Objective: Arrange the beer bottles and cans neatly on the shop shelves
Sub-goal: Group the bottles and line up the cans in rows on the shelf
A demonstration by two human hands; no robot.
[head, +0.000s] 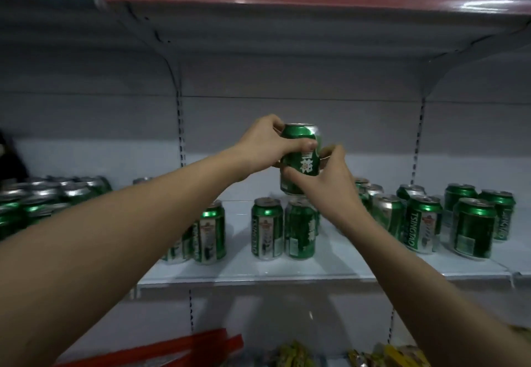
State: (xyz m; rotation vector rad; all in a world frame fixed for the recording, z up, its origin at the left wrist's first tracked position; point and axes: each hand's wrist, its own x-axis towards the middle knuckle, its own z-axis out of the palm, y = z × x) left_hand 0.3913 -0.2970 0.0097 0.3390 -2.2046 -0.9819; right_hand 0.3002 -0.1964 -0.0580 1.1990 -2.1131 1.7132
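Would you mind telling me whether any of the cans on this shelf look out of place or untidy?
No can is tipped, dented or spilled. The cans on the shelf stand in loose clusters with labels facing different ways. Both hands, left hand and right hand, hold one can above a standing can.

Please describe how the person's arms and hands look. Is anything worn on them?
Both forearms are bare, with no sleeves in view. The left hand and the right hand wear no gloves, and no rings, watch or bracelets are visible. The fingers are uncovered.

Two bare forearms, no sleeves in view, left hand (263, 148), right hand (326, 184), short plain fingernails
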